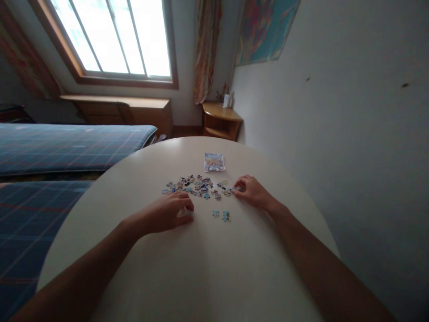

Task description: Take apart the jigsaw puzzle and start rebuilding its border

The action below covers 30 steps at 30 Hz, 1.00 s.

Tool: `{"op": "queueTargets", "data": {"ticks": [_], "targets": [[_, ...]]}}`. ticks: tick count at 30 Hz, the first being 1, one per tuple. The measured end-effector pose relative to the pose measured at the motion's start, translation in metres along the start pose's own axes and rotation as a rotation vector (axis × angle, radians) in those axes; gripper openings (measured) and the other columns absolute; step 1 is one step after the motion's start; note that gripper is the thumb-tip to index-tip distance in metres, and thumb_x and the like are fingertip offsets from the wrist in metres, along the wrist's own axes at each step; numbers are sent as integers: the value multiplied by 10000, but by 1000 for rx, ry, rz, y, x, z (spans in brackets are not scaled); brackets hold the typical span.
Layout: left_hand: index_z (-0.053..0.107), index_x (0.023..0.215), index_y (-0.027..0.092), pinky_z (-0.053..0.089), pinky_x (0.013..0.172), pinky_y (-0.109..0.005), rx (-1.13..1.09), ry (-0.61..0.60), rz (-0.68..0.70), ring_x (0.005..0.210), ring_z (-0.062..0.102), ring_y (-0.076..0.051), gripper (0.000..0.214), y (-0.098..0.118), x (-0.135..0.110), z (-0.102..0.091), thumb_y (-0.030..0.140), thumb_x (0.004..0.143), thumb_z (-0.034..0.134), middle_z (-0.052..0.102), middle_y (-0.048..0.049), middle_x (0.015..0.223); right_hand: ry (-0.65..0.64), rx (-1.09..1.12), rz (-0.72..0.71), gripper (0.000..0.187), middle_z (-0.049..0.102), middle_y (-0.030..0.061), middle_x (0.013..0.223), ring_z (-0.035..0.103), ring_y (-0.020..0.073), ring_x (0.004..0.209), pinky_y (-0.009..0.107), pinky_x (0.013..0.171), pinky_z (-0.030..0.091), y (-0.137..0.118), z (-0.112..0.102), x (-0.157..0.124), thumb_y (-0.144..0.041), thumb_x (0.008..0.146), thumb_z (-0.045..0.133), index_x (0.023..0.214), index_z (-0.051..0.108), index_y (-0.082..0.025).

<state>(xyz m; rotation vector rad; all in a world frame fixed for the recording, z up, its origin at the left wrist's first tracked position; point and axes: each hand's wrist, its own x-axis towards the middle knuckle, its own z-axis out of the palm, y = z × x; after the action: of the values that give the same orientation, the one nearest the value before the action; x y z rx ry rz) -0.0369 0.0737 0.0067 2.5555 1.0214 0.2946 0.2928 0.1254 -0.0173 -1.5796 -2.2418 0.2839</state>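
A spread of loose jigsaw pieces (201, 184) lies in the middle of the table. My right hand (252, 191) is at its right end, fingers bent and closed on a jigsaw piece that they largely cover. On the near left side of the pile, my left hand (167, 212) rests on the tabletop with thumb and fingers curved apart, nothing between them. Nearer to me than the pile, a small light-blue piece (215, 213) lies beside a slightly larger light-blue piece or joined group (226, 216). A printed picture sheet (214, 162) lies beyond the pile.
The round white table (187, 277) reaches close to the white wall on the right. Beds with blue plaid covers (73, 145) stand to the left. Past the table are a wooden corner shelf (223, 112), a desk (144, 102) and a bright window.
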Motion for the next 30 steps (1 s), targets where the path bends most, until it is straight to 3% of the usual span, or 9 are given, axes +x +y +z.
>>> {"op": "queueTargets", "data": {"ticks": [5, 10, 15, 19, 27, 30], "targets": [[652, 943, 216, 457, 843, -314, -12, -25, 8, 927, 606, -201, 109, 1, 0, -1, 288, 862, 641, 648, -34, 987, -16, 118, 43, 186, 696, 56, 878, 616, 180, 785, 283, 722, 453, -5, -3, -5, -278, 764, 678, 915, 669, -169], [662, 923, 210, 455, 821, -300, -30, -39, 14, 900, 609, -190, 82, 0, 1, 1, 264, 881, 617, 653, -35, 962, -5, 329, -13, 319, 714, 16, 866, 627, 141, 732, 269, 711, 460, -19, -7, -11, -266, 836, 613, 1146, 659, -205], [659, 906, 209, 452, 813, -299, -19, -24, 10, 891, 612, -190, 81, 3, 2, 0, 277, 878, 625, 659, -31, 953, 28, 469, 11, 194, 750, 44, 882, 669, 166, 790, 287, 734, 488, -59, -2, -21, -319, 836, 660, 968, 719, -190], [659, 905, 211, 450, 814, -305, 5, 1, 6, 886, 608, -191, 94, 8, 3, 0, 293, 889, 615, 661, -32, 943, -30, 587, 17, 149, 760, 43, 850, 688, 173, 789, 292, 750, 506, -90, 12, -29, -330, 814, 700, 851, 723, -187], [663, 911, 207, 450, 813, -302, 19, -13, -15, 897, 606, -195, 74, 11, 5, 1, 266, 873, 639, 668, -32, 948, -53, 529, -7, 83, 745, 10, 791, 674, 154, 715, 280, 713, 501, -104, 30, -32, -285, 799, 718, 833, 740, -213], [664, 902, 206, 448, 805, -296, 11, -15, -25, 883, 609, -192, 65, 13, 5, 1, 255, 870, 638, 670, -32, 938, -15, 395, -41, 37, 731, 7, 755, 657, 173, 749, 329, 799, 472, -109, 30, -32, -258, 788, 729, 786, 734, -221]]}}
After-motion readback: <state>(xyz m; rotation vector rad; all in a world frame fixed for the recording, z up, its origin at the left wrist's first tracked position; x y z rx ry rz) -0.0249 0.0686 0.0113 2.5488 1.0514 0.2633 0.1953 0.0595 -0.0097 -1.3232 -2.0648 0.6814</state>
